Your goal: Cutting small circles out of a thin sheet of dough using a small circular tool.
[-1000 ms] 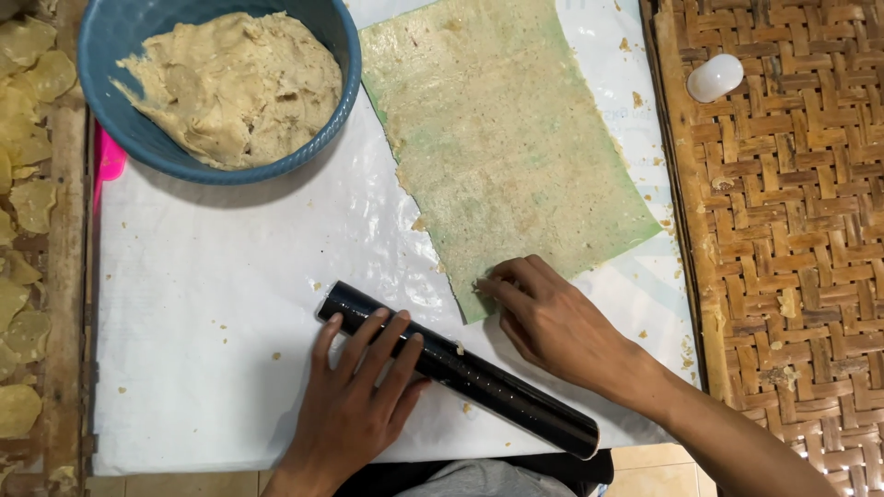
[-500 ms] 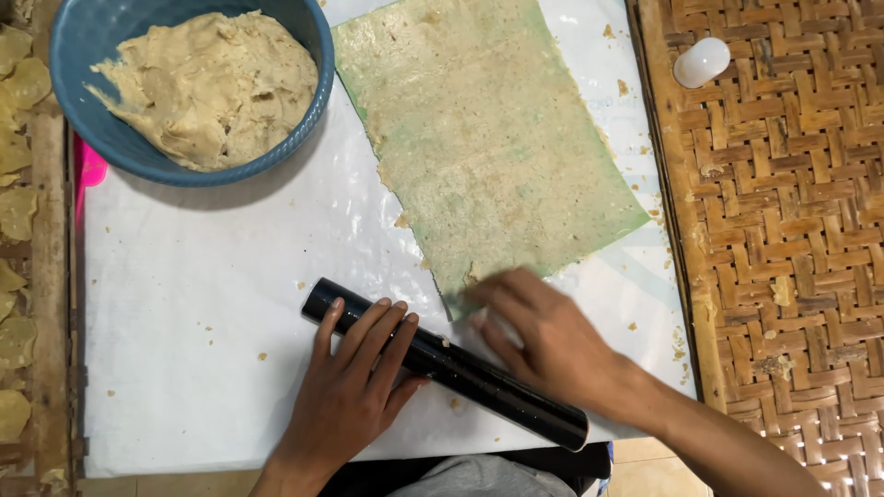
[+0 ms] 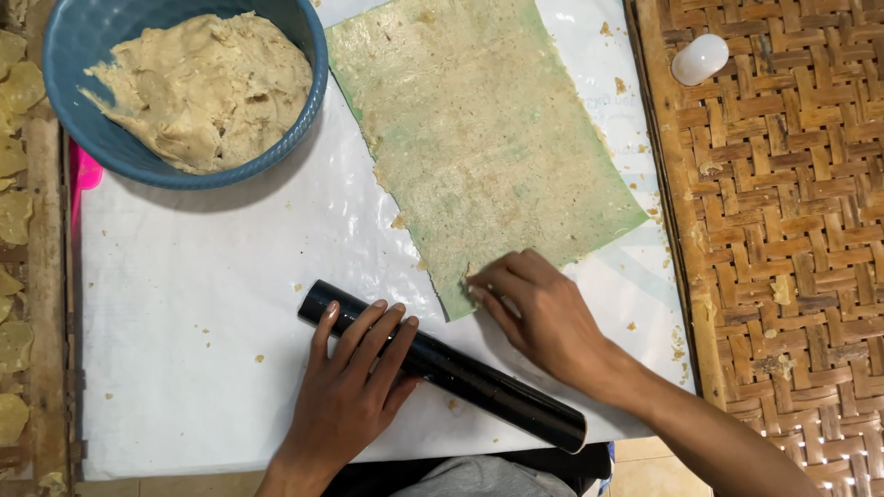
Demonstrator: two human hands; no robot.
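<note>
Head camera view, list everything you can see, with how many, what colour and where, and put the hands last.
Bowl: one, blue, top left, on the sheet.
Dough: one beige lump, inside the bowl.
Flattened dough layer: one, beige over a green backing, top centre.
Plastic sheet: one, white, covering the work surface.
Roller: one, black, a cylinder lying aslant at bottom centre.
Woven mat: one, brown, right side.
Small rounded object: one, white, on the mat, top right.
Thin discs: several, pale yellow, along the left edge.
Pink object: one, mostly hidden beside the bowl.
Left hand: fingers flat over the roller.
Right hand: fingertips at the layer's near corner.
</note>
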